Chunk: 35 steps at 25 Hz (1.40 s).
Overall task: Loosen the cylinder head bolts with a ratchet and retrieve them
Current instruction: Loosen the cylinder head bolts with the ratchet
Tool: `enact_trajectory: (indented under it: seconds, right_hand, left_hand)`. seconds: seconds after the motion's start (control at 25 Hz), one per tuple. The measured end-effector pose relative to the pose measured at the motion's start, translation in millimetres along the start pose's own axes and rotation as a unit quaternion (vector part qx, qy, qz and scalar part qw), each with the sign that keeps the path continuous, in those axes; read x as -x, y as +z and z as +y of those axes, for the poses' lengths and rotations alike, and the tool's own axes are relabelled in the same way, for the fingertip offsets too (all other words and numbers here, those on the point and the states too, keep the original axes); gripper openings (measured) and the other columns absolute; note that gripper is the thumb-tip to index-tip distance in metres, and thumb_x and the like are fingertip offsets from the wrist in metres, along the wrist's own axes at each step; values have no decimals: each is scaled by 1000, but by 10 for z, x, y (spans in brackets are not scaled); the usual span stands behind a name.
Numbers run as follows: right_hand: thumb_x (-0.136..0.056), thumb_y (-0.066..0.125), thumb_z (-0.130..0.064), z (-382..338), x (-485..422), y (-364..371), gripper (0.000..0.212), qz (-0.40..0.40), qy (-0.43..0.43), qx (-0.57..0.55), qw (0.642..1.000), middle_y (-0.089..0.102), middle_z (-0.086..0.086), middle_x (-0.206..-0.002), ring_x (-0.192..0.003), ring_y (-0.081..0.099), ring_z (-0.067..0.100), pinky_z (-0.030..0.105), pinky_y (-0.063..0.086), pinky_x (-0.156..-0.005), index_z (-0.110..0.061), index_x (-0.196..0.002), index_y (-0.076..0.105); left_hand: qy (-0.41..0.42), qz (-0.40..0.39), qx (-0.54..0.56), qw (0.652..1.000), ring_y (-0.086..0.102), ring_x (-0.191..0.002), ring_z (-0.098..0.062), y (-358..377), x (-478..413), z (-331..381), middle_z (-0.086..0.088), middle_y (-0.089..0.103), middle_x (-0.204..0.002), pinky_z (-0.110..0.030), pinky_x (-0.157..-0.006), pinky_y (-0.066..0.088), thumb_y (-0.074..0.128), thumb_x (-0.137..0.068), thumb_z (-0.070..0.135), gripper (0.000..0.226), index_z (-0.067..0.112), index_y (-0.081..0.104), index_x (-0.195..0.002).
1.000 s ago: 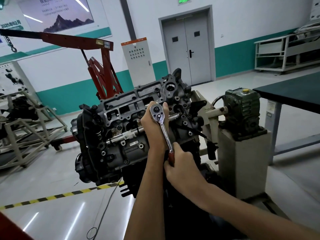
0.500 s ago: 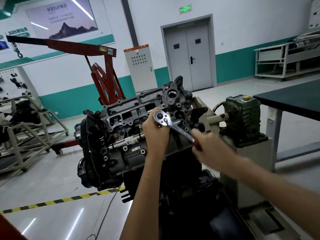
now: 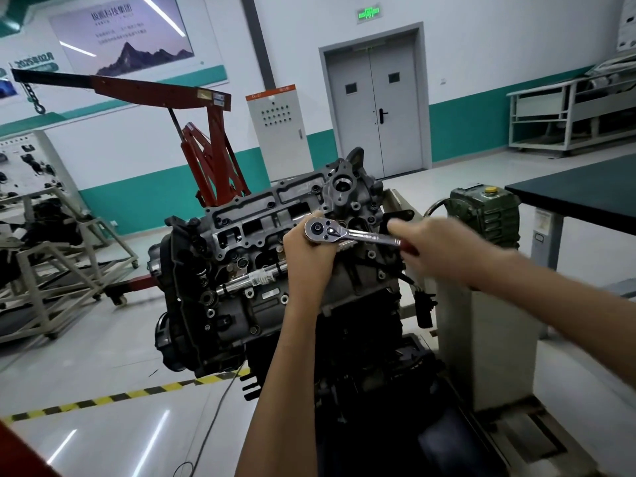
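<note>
A dark engine with its cylinder head facing me is mounted on a stand in the middle of the view. A chrome ratchet sits on the head, its round head at the centre and its handle pointing right, nearly level. My left hand cups the ratchet head from below and steadies it. My right hand, blurred by motion, grips the red end of the handle. The bolt under the ratchet is hidden. A chrome extension bar lies across the head to the left.
A green gearbox on a grey pedestal stands just right of the engine. A dark-topped table is at the right. A red engine hoist stands behind, metal frames at left, and yellow-black floor tape below.
My right hand has swung the ratchet handle from pointing down, up and round to the right, until nearly level. My left hand has stayed on the ratchet head.
</note>
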State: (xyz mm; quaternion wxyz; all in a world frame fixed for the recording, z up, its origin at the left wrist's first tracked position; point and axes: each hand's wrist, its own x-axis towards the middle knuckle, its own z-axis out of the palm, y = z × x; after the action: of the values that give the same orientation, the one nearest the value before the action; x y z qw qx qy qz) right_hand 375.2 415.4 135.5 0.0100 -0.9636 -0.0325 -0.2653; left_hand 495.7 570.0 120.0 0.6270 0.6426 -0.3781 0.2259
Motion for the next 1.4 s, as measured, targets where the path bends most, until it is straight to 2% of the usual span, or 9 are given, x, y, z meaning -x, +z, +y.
enact_trajectory:
  seconds: [0.16,0.32,0.44,0.6,0.8,1.0,1.16,1.28,1.4]
  right_hand:
    - [-85,53,-11,65,-114,-32,11,22,-13,41,999,41,-9,-55,-48,44,12,21,34,-47,-14,-91,46]
    - [-80,56,-9,-657,340,587,21,56,156,-252,953,53,1,-61,-49,52,14,17,34,-45,-22,-82,40]
    - [-79,55,-6,-1230,321,819,25,99,201,-406,886,50,-8,-57,-46,52,4,8,34,-43,-27,-79,40]
    - [-81,52,-10,-883,340,644,18,48,140,-296,944,46,2,-61,-52,47,24,25,35,-51,-19,-84,37]
    - [-85,52,-11,34,-110,-88,11,16,-13,60,998,41,-6,-57,-51,48,19,26,38,-49,-14,-91,44]
    - [-85,52,-11,-337,219,344,12,21,91,-107,990,55,4,-67,-57,56,21,26,45,-50,-13,-94,44]
    - [-81,54,-11,-1172,345,773,17,79,216,-376,898,55,3,-66,-60,59,25,23,46,-53,-18,-87,41]
    - [-82,52,-12,-1218,337,797,16,70,196,-358,910,57,8,-72,-68,60,31,36,50,-61,-17,-90,39]
    - [-82,52,-11,-557,305,488,15,11,114,-199,973,50,3,-64,-60,58,30,32,41,-51,-16,-90,41]
  left_hand:
    - [-17,4,11,1000,27,-51,-2,-21,0,-37,13,36,-49,-23,-52,26,56,-81,-9,47,24,33,-56]
    - [8,45,18,999,40,-52,3,118,93,3,20,48,-56,-9,-55,32,63,-85,-4,41,26,40,-68]
    - [7,74,29,997,32,-55,-1,168,76,-26,15,39,-57,-19,-58,34,61,-90,3,40,25,36,-67]
    - [-49,52,37,997,39,-58,-6,27,37,-83,16,44,-57,-31,-63,39,55,-87,4,36,29,44,-63]
    - [-10,10,1,1000,28,-53,-5,-9,-7,-13,14,36,-51,-23,-51,25,53,-78,-9,45,25,35,-55]
    - [-4,49,23,999,32,-53,-3,52,120,-3,13,39,-54,-19,-52,30,58,-83,-9,44,24,37,-63]
    - [20,82,30,996,31,-53,0,174,123,41,14,37,-56,-13,-54,33,60,-85,-7,41,21,37,-66]
    - [-86,79,160,980,37,-57,0,143,86,-44,14,41,-60,-14,-60,40,50,-91,-8,37,18,42,-66]
    - [-73,59,72,993,48,-59,-5,84,71,-13,16,51,-56,-23,-60,42,55,-86,-7,40,25,48,-64]
